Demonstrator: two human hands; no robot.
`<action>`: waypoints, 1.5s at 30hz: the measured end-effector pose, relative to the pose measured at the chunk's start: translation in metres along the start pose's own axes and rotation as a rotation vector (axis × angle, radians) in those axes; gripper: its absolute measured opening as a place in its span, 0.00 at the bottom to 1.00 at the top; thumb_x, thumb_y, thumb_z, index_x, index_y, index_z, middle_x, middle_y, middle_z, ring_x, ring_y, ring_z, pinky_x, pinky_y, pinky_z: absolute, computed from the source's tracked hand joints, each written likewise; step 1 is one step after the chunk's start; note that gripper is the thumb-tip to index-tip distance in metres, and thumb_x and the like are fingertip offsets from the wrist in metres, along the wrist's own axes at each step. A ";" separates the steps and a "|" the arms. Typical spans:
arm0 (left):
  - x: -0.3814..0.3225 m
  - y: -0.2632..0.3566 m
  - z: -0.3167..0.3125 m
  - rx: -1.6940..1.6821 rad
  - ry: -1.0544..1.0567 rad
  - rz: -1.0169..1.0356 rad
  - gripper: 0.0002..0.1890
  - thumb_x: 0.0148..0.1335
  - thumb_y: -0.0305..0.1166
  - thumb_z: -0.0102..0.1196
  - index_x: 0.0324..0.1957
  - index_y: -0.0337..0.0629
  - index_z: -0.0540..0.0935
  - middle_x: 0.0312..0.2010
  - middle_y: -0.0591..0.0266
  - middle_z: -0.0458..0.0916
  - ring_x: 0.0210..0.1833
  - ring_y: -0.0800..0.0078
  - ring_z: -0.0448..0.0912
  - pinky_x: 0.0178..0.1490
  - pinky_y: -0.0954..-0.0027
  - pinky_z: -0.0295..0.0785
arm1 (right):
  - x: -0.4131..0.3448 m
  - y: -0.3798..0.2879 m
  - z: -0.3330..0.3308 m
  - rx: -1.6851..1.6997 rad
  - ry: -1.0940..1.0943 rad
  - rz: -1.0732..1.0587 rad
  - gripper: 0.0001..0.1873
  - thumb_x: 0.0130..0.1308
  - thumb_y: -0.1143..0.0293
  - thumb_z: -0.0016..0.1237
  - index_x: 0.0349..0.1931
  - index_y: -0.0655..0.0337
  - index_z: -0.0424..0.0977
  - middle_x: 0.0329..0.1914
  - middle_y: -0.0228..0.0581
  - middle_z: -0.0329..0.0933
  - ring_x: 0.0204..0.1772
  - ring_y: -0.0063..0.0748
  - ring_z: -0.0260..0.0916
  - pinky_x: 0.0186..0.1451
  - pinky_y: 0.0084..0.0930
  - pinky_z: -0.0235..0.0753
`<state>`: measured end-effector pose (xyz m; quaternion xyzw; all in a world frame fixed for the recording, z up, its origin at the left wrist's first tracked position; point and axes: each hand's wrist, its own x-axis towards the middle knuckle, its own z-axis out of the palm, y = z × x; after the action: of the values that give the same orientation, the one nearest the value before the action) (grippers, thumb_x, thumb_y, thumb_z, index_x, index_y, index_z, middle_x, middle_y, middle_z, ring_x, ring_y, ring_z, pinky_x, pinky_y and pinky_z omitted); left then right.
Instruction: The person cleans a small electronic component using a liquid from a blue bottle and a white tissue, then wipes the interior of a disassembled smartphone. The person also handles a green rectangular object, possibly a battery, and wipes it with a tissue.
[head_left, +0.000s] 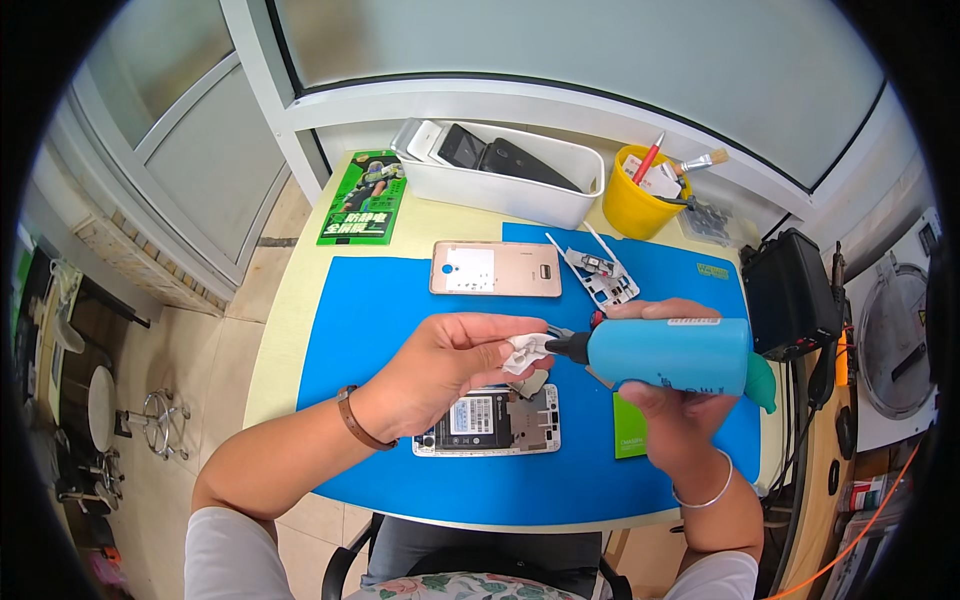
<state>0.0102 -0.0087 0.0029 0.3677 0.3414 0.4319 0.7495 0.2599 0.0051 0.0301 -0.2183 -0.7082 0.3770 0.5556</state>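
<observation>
My left hand (442, 367) pinches a crumpled white tissue (527, 352) above the blue mat (480, 487). My right hand (671, 405) grips a blue squeeze bottle (667, 351), held sideways with its black nozzle against the tissue. Below my left hand lies an opened smartphone (487, 424) with its battery showing; the hand hides part of it. A gold phone back cover (495, 268) rests farther back on the mat. To its right is a white plastic phone frame (600, 274) with parts on it. A green card or packet (630, 426) lies partly under my right hand.
A white bin (495, 184) of phones, a yellow cup (645, 199) with a brush and a green packet (361, 199) stand or lie along the back. At the right are a black soldering or power unit (791, 292), cables and a teal rubber blower (760, 382).
</observation>
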 end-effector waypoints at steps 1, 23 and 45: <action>0.000 0.000 0.000 -0.006 0.002 0.002 0.21 0.74 0.25 0.57 0.67 0.30 0.77 0.59 0.41 0.84 0.61 0.59 0.85 0.64 0.66 0.84 | 0.000 -0.001 -0.001 -0.014 -0.031 -0.004 0.27 0.63 0.67 0.72 0.57 0.65 0.73 0.57 0.54 0.82 0.58 0.44 0.84 0.59 0.37 0.86; -0.004 0.001 0.000 0.033 -0.022 0.009 0.19 0.75 0.25 0.57 0.65 0.29 0.78 0.57 0.40 0.85 0.58 0.60 0.87 0.61 0.65 0.85 | 0.001 0.003 0.003 -0.022 -0.058 -0.076 0.26 0.63 0.69 0.71 0.57 0.66 0.73 0.56 0.53 0.81 0.59 0.50 0.84 0.59 0.42 0.87; -0.003 0.004 -0.002 -0.165 -0.068 -0.060 0.21 0.78 0.28 0.45 0.65 0.23 0.75 0.56 0.34 0.84 0.57 0.57 0.88 0.62 0.62 0.84 | -0.001 -0.002 0.000 -0.090 -0.074 -0.034 0.29 0.63 0.68 0.71 0.60 0.66 0.72 0.56 0.53 0.83 0.59 0.49 0.84 0.59 0.41 0.87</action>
<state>0.0060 -0.0095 0.0060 0.3088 0.2895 0.4234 0.8010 0.2607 0.0032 0.0311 -0.2167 -0.7481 0.3432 0.5250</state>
